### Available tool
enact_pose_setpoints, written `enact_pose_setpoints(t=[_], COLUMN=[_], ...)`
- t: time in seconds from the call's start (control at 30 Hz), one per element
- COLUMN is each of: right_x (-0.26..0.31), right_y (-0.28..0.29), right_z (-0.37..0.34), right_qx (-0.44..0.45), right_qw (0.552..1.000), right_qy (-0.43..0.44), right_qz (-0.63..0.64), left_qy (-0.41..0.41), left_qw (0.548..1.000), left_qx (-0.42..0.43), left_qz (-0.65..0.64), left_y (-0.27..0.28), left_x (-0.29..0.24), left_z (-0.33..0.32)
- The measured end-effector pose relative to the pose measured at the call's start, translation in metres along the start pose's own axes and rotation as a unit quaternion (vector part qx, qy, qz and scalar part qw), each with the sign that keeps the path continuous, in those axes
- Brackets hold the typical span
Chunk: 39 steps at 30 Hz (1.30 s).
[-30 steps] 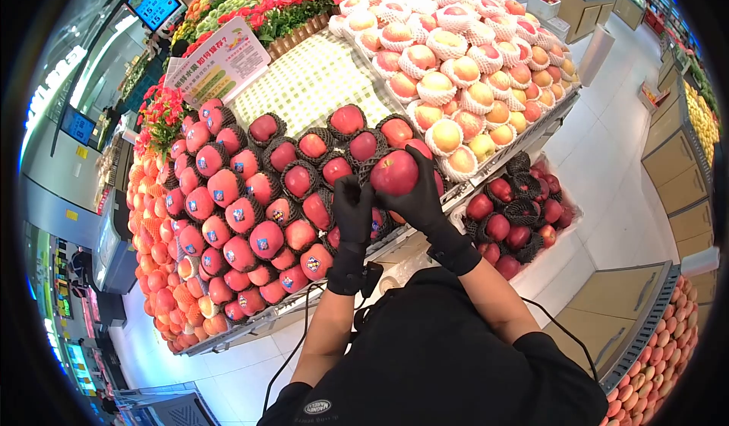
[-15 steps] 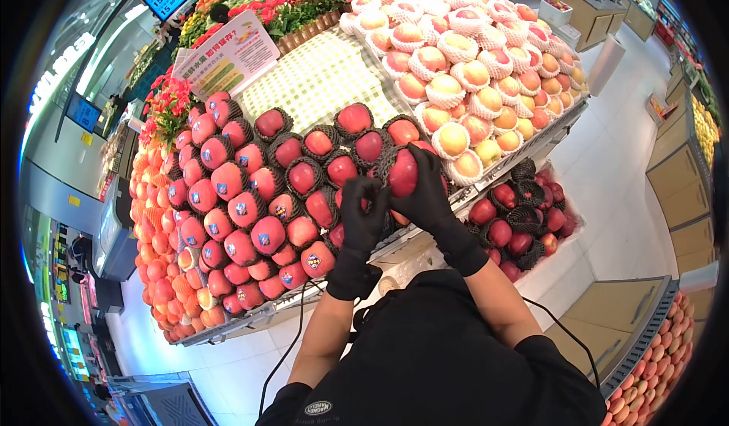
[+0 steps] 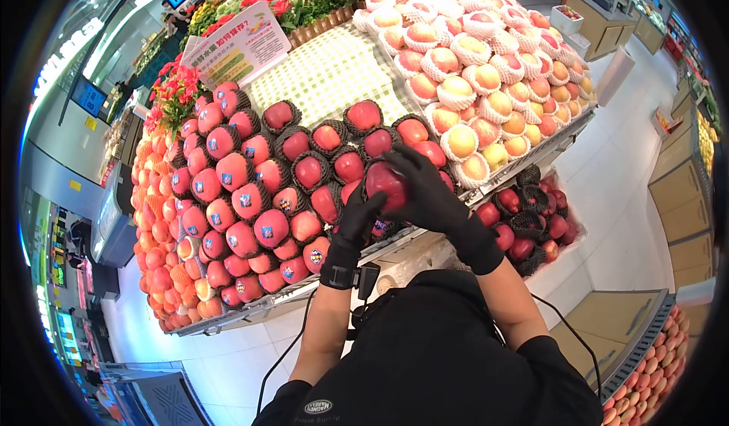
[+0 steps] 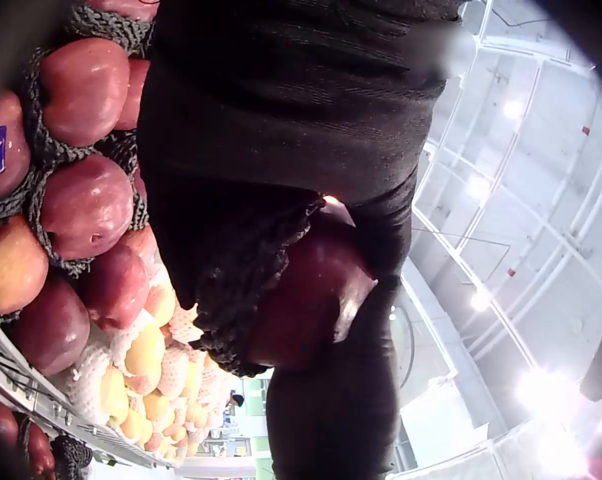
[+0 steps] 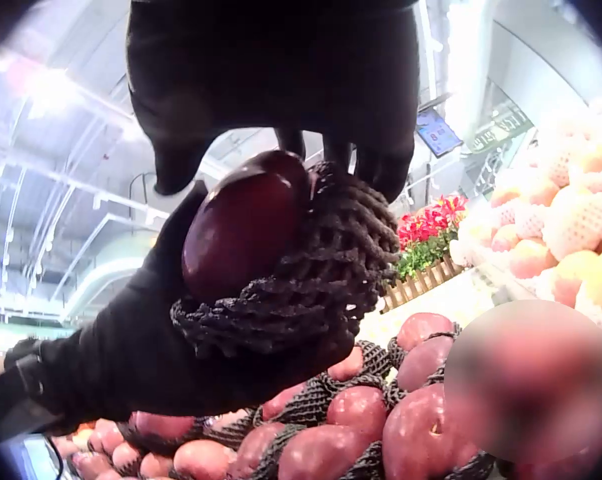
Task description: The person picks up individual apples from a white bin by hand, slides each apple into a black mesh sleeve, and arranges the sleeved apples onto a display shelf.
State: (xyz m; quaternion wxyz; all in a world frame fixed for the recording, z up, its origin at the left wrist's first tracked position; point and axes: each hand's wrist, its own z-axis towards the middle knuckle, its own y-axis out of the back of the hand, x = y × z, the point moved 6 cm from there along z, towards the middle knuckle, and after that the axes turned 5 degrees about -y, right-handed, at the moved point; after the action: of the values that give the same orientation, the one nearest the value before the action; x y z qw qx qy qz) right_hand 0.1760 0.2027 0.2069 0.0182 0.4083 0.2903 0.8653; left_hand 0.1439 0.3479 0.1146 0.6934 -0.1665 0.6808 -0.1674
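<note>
A dark red apple (image 3: pixel 386 185) is held between both black-gloved hands, above the front edge of the apple display. Around one side of it sits a black foam net (image 5: pixel 316 270), its glossy other side bare. In the right wrist view the left hand (image 5: pixel 171 340) cups the netted apple (image 5: pixel 243 235) from below. The right hand (image 5: pixel 271 80) comes from above, fingers reaching behind the apple and net, thumb off to one side. The head view shows the left hand (image 3: pixel 358 217) at the apple's near left and the right hand (image 3: pixel 427 190) over its right side.
Rows of netted red apples (image 3: pixel 269 228) lie left and beyond. Pale fruit in white nets (image 3: pixel 456 92) fills the right of the stand, beside a checked cloth (image 3: pixel 326 77). A sign (image 3: pixel 239 42) stands behind. Below right is a box of apples (image 3: pixel 524 221).
The held apple has shifted left, towards the left hand. Left fingers that were bunched beside it are now against it, and the right hand has moved further over its top.
</note>
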Motion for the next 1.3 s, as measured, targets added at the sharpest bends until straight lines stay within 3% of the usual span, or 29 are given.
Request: enact_pose_setpoints(t=[0.03,0.13,0.27,0.3,0.4,0.5,0.8,0.97,1.1,1.3], right_x=[-0.001,-0.037,-0.048,-0.041,-0.025,-0.021,-0.011,-0.019,-0.016,-0.028], right_y=[0.006,0.008,-0.008,-0.007,0.008,0.012,0.001,-0.002,-0.011,-0.031], right_z=[0.0,-0.002,-0.013,-0.009,-0.009,-0.009,0.003,0.016,0.023,0.024], right_qx=[-0.022,-0.017,0.003,-0.059,-0.07,-0.071,-0.141,-0.066,-0.037,0.059], right_qw=[0.999,0.979,0.947,0.954,0.966,0.972,0.984,0.995,0.997,0.966], right_qy=[-0.013,-0.162,-0.252,-0.211,-0.247,-0.223,-0.107,-0.076,-0.064,-0.2], right_qz=[0.045,0.122,0.197,0.207,0.045,-0.027,0.015,-0.021,-0.025,0.15], left_qy=[-0.003,0.017,0.005,-0.014,-0.057,-0.071,-0.136,-0.195,-0.189,-0.185], left_qw=[1.0,0.988,0.965,0.974,0.987,0.987,0.986,0.968,0.965,0.964], left_qx=[-0.01,-0.046,-0.062,-0.065,-0.084,-0.111,-0.085,-0.148,-0.182,-0.184], left_qz=[-0.02,-0.15,-0.253,-0.214,-0.123,-0.097,-0.034,0.052,-0.013,-0.055], left_y=[0.004,0.003,-0.002,0.001,0.014,0.021,0.011,0.018,0.026,0.037], left_x=[0.002,0.007,0.015,0.018,0.024,0.022,0.001,-0.01,-0.007,-0.009], left_z=[-0.001,-0.004,-0.003,-0.003,-0.005,-0.006,-0.023,-0.028,-0.025,-0.028])
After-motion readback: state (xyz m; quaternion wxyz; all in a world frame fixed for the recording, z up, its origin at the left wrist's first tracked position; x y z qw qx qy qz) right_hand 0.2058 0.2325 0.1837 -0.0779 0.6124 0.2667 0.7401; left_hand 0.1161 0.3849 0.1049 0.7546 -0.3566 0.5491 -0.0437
